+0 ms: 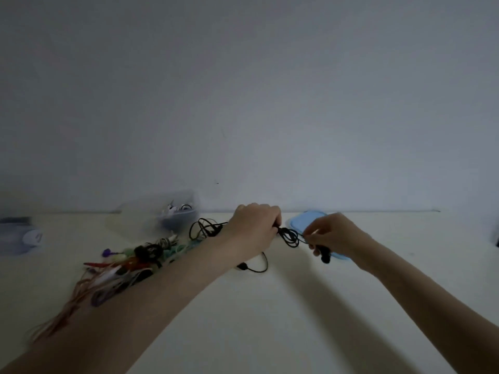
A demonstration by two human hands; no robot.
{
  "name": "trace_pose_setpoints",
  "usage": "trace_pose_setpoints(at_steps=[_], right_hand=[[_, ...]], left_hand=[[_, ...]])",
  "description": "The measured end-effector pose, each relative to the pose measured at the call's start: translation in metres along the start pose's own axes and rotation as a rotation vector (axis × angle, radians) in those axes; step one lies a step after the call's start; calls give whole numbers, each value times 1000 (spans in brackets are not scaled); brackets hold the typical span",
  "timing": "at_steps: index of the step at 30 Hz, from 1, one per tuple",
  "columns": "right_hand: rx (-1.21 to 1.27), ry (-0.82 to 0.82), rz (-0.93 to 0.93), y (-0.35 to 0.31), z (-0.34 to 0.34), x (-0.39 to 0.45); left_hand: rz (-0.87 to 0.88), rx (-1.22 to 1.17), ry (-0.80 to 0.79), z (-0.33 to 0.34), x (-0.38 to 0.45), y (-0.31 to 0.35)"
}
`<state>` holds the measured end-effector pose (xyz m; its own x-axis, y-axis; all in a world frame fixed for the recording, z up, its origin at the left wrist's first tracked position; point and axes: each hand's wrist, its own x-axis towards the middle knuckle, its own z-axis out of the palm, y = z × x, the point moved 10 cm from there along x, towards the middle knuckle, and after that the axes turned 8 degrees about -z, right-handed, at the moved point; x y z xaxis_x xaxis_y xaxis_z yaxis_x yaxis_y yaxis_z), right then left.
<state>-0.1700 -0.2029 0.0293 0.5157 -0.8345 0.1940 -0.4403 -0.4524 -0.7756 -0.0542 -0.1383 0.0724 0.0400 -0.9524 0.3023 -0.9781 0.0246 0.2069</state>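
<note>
Cream table (pixel 270 333), far edge against grey wall (pixel 243 103); room to move near-centre. Black cable (pixel 290 236) at far centre, just above table, long axis left-right between hands. Left hand (pixel 253 228) clenched round it; right hand (pixel 334 236) pinches coil, plug end hanging. Blue lid (pixel 299 221) behind. Cord pile (pixel 129 260) left, clear tub (pixel 172 211) far left.

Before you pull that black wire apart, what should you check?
1. Left hand holds the wire: ok.
2. Right hand pinches the wire: ok.
3. It is loose enough to pull: cannot tell.
4. The rest of the wire is free of the pile: cannot tell.
5. The lid is away from the hands: not ok, it lies just by the right one.
</note>
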Motion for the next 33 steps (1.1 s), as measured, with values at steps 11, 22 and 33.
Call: trace_pose_setpoints(at_steps=[11,22,33], right_hand=[[-428,132,-104,12,-37,30],[-604,89,35,67,-57,45],[-548,155,-34,50,-66,43]], left_hand=[[-30,184,-288,72,36,-12],[276,-230,-332,104,27,61],[-157,-950,-180,96,44,9]])
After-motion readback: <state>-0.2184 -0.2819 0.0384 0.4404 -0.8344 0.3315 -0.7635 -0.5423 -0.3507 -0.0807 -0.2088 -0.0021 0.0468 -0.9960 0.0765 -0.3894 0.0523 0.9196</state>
